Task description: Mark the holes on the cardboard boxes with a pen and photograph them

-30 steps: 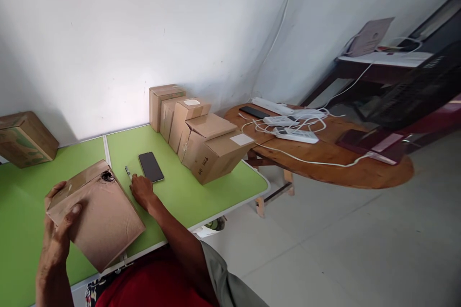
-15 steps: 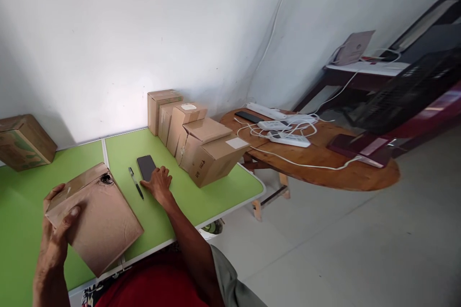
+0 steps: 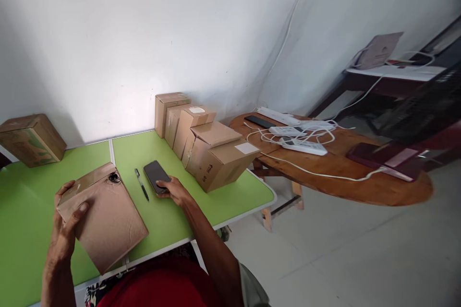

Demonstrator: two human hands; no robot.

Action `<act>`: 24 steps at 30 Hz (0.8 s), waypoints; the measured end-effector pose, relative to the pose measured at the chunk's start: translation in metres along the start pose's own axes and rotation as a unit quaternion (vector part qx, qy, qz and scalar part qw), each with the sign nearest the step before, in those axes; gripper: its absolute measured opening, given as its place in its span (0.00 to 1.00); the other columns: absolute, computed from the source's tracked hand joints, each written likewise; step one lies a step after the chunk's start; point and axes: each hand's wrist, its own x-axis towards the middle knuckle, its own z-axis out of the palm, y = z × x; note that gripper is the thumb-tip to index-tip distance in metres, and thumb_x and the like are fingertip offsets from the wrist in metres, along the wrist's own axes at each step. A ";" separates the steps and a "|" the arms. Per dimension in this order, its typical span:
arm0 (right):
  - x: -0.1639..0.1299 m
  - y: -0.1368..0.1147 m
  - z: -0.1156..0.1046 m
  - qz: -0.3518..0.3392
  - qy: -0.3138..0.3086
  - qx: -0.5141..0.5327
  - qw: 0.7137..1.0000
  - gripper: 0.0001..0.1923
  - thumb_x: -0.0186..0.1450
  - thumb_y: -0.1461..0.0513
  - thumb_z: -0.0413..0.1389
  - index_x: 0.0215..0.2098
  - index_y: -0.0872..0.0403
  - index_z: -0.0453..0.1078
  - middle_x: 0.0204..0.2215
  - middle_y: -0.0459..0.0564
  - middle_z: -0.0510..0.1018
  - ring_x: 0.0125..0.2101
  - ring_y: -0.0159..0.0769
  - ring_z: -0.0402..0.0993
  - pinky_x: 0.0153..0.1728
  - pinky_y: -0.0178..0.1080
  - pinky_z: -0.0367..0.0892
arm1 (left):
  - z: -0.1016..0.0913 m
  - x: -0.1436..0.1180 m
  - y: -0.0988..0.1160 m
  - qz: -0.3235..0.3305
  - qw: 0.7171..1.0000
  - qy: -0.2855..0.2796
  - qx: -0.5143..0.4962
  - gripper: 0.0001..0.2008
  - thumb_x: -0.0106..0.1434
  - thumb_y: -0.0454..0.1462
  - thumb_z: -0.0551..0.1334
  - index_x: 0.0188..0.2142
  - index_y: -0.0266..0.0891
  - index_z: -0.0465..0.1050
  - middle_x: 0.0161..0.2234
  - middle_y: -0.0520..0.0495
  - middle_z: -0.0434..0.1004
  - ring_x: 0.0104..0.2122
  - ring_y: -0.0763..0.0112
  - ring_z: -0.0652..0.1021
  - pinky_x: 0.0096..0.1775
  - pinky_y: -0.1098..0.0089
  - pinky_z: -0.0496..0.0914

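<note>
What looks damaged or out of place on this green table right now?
The cardboard box gripped by the left hand has a dark, ragged hole at its far corner and a creased face. The other boxes by the wall look intact. The right hand rests on the phone.

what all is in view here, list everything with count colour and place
flat parcel: 1, brown, near left of green table, held
phone: 1, black, table middle
pen: 1, dark, between parcel and phone
cardboard boxes: 5, brown, row at table's right
printed box: 1, brown-green, far left
green table: 1, foreground
round table: 1, wooden, right
power strips: about 3, white, on round table
left hand: grips parcel's edge
right hand: fingers on phone
</note>
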 end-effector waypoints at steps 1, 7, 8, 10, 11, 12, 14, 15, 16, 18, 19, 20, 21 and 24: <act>-0.010 0.004 -0.002 -0.005 -0.018 0.035 0.999 0.19 0.65 0.53 0.72 0.45 0.54 0.73 0.39 0.55 0.87 0.39 0.48 0.89 0.42 0.50 0.86 | 0.000 0.000 0.000 -0.004 1.000 0.000 -0.004 0.50 0.51 0.58 0.79 0.70 0.50 0.69 0.62 0.42 0.78 0.53 0.50 0.82 0.42 0.62 0.82; -0.079 -0.003 0.006 -0.057 -0.219 0.324 0.919 0.31 0.62 0.46 0.78 0.53 0.53 0.76 0.52 0.58 0.88 0.44 0.47 0.90 0.47 0.51 0.86 | 0.003 0.000 0.004 -0.017 1.000 0.001 -0.022 0.52 0.49 0.59 0.80 0.70 0.51 0.69 0.62 0.43 0.78 0.51 0.53 0.82 0.40 0.66 0.81; -0.089 -0.011 0.010 -0.063 -0.253 0.351 0.899 0.30 0.63 0.47 0.79 0.54 0.52 0.77 0.53 0.58 0.88 0.44 0.46 0.90 0.45 0.49 0.86 | 0.003 0.000 0.005 -0.020 0.999 0.002 -0.025 0.53 0.49 0.59 0.80 0.70 0.50 0.68 0.61 0.43 0.78 0.50 0.53 0.82 0.40 0.66 0.81; -0.108 -0.028 0.021 -0.078 -0.296 0.376 0.875 0.28 0.64 0.49 0.78 0.54 0.51 0.77 0.51 0.56 0.89 0.41 0.44 0.90 0.40 0.46 0.86 | 0.002 0.001 0.005 -0.026 0.999 0.005 -0.026 0.54 0.48 0.59 0.80 0.71 0.51 0.67 0.60 0.44 0.79 0.50 0.54 0.82 0.41 0.66 0.81; -0.115 -0.037 0.028 -0.085 -0.311 0.383 0.865 0.28 0.64 0.49 0.79 0.54 0.51 0.77 0.50 0.55 0.89 0.40 0.44 0.90 0.38 0.45 0.86 | 0.002 0.001 0.005 -0.026 0.999 0.005 -0.026 0.54 0.48 0.59 0.80 0.71 0.51 0.67 0.60 0.44 0.79 0.50 0.54 0.82 0.41 0.66 0.80; -0.121 -0.043 0.035 -0.090 -0.324 0.389 0.858 0.28 0.63 0.50 0.79 0.53 0.51 0.77 0.48 0.54 0.90 0.39 0.44 0.90 0.37 0.45 0.85 | 0.002 0.002 0.005 -0.025 0.999 0.003 -0.025 0.54 0.47 0.59 0.81 0.71 0.51 0.67 0.60 0.45 0.79 0.50 0.54 0.82 0.42 0.66 0.80; -0.129 -0.051 0.048 -0.089 -0.338 0.395 0.850 0.28 0.60 0.53 0.81 0.52 0.51 0.78 0.44 0.53 0.90 0.36 0.43 0.89 0.35 0.44 0.85 | 0.001 0.002 0.004 -0.018 1.000 0.001 -0.022 0.52 0.48 0.58 0.80 0.69 0.50 0.68 0.59 0.45 0.79 0.51 0.54 0.81 0.43 0.66 0.80; -0.131 -0.051 0.054 -0.084 -0.340 0.396 0.849 0.29 0.58 0.54 0.82 0.51 0.51 0.77 0.42 0.51 0.90 0.35 0.43 0.89 0.35 0.43 0.84 | 0.001 0.002 0.004 -0.014 1.000 0.001 -0.021 0.51 0.48 0.58 0.80 0.69 0.50 0.68 0.59 0.45 0.79 0.51 0.54 0.81 0.43 0.66 0.80; -0.132 -0.051 0.060 -0.077 -0.339 0.399 0.849 0.30 0.57 0.55 0.83 0.51 0.51 0.77 0.41 0.50 0.89 0.34 0.42 0.89 0.34 0.43 0.84 | 0.002 0.002 0.004 -0.010 1.000 0.001 -0.020 0.51 0.49 0.58 0.80 0.68 0.49 0.69 0.59 0.44 0.78 0.51 0.54 0.81 0.43 0.65 0.79; -0.133 -0.046 0.068 -0.062 -0.332 0.406 0.849 0.32 0.54 0.56 0.84 0.50 0.51 0.77 0.38 0.48 0.88 0.32 0.42 0.88 0.33 0.42 0.83 | 0.002 0.001 0.006 -0.006 1.000 0.001 -0.019 0.50 0.49 0.58 0.79 0.68 0.48 0.69 0.60 0.44 0.77 0.51 0.55 0.80 0.44 0.65 0.79; -0.133 -0.044 0.070 -0.055 -0.329 0.408 0.850 0.32 0.53 0.56 0.84 0.50 0.51 0.77 0.37 0.48 0.88 0.32 0.43 0.88 0.33 0.42 0.83 | 0.003 0.000 0.007 -0.004 1.000 0.001 -0.019 0.50 0.50 0.58 0.79 0.68 0.48 0.69 0.60 0.44 0.77 0.51 0.55 0.80 0.44 0.65 0.79; -0.133 -0.041 0.072 -0.050 -0.326 0.409 0.851 0.33 0.52 0.56 0.85 0.49 0.51 0.77 0.36 0.47 0.88 0.33 0.43 0.89 0.33 0.42 0.82 | 0.003 0.000 0.007 -0.003 1.000 0.001 -0.018 0.49 0.50 0.58 0.79 0.68 0.48 0.69 0.61 0.44 0.77 0.51 0.55 0.80 0.44 0.66 0.79; -0.133 -0.039 0.073 -0.048 -0.324 0.408 0.852 0.33 0.52 0.56 0.85 0.48 0.51 0.77 0.36 0.47 0.87 0.33 0.44 0.89 0.32 0.42 0.82 | 0.003 0.000 0.007 -0.001 1.000 0.002 -0.017 0.49 0.50 0.57 0.79 0.68 0.48 0.69 0.61 0.43 0.77 0.51 0.55 0.80 0.44 0.65 0.79; -0.133 -0.037 0.072 -0.050 -0.313 0.399 0.860 0.32 0.51 0.55 0.85 0.47 0.52 0.77 0.36 0.49 0.87 0.34 0.46 0.90 0.31 0.42 0.82 | 0.001 0.002 0.006 -0.006 1.000 -0.002 -0.013 0.50 0.50 0.57 0.79 0.68 0.48 0.68 0.61 0.42 0.78 0.51 0.52 0.81 0.43 0.63 0.80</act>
